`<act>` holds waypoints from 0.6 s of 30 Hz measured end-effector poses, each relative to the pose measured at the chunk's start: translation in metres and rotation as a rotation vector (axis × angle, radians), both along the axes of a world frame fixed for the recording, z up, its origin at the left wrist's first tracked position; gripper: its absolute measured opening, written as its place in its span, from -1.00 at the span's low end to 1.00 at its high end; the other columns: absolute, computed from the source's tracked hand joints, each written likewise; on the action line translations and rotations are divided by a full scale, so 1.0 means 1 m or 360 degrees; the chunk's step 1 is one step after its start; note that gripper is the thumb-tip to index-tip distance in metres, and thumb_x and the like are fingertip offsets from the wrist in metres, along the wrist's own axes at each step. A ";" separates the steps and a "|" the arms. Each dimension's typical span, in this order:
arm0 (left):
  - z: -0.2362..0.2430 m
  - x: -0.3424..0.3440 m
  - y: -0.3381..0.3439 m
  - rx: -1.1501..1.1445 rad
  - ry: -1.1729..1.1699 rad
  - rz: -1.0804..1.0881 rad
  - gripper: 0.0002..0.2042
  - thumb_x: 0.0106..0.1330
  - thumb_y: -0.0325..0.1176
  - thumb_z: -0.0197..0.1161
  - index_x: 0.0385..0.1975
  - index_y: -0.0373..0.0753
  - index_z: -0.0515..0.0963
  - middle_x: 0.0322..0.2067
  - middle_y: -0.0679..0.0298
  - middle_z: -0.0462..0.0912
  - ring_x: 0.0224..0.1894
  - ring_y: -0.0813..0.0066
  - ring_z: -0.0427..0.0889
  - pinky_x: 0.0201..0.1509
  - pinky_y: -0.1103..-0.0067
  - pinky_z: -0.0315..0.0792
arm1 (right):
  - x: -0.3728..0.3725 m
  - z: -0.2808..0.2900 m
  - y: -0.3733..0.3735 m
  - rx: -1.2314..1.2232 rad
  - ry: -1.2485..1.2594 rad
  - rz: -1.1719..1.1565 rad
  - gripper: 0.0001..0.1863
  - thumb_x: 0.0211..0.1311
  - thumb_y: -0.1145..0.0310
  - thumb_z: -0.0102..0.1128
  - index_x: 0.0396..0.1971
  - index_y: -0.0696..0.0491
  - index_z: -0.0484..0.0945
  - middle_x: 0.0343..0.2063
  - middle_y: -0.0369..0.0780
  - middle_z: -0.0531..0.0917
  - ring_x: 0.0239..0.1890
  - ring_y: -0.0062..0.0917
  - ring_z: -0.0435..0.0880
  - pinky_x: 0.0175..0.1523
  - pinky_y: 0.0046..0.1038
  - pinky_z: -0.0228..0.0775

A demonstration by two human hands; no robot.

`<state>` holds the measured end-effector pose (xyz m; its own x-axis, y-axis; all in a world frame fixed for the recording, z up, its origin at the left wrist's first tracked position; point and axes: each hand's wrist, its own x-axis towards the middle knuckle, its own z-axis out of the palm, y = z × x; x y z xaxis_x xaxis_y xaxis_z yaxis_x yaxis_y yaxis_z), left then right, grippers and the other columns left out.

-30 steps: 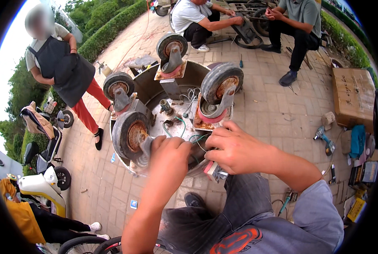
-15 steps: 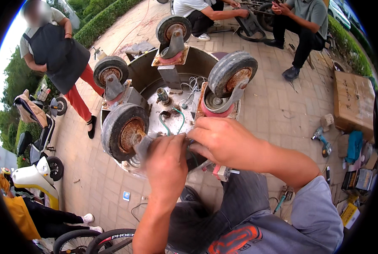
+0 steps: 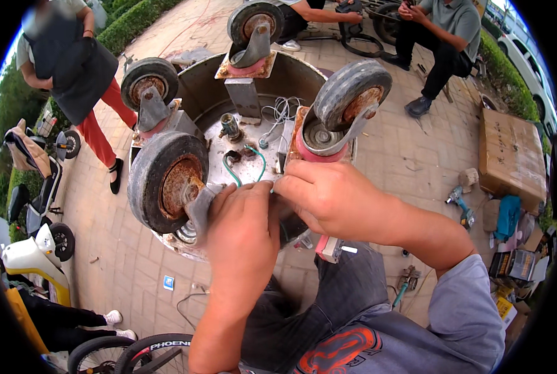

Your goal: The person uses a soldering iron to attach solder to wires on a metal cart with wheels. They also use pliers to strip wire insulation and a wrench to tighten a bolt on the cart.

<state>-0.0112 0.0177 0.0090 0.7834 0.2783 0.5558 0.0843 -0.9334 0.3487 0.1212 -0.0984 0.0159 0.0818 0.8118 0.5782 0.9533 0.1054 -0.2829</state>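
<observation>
Two green wires (image 3: 263, 163) rise from the floor of an upturned round metal drum (image 3: 198, 95) and run in under the fingers of my left hand (image 3: 244, 227). That hand is closed on them beside a rusty caster wheel (image 3: 169, 182). My right hand (image 3: 322, 192) is pinched shut, its fingertips meeting the left ones; what lies between them is hidden, apart from a small pale tip. Just beyond the right hand stands another caster wheel (image 3: 353, 93) on a rusty plate. A brass valve-like fitting (image 3: 230, 126) and a coil of thin white wire (image 3: 283, 110) are inside the drum.
Two more casters, a left one (image 3: 148, 92) and a far one (image 3: 255, 28), top the drum. A red-and-grey part (image 3: 330, 247) is by my knee. Right lie a cordless drill (image 3: 462, 206) and a cardboard box (image 3: 512, 159). Several people, parked scooters and a bicycle wheel (image 3: 157, 355) surround me.
The whole view has shifted a little, so the drum sits slightly higher and further left. My hands stay together at the wires, with the right fingers bent a bit differently.
</observation>
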 end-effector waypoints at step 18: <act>0.002 0.000 0.001 -0.0018 0.0173 -0.0051 -0.86 0.10 -0.45 0.24 -0.36 -0.32 0.56 -0.44 0.13 0.57 -0.21 0.14 0.53 0.01 0.27 0.36 | 0.005 0.025 -0.002 -0.0457 -0.0227 0.0004 -0.84 -0.06 0.48 0.15 -0.41 0.17 0.50 -0.45 -0.17 0.57 -0.39 -0.28 0.65 -0.38 -0.31 0.51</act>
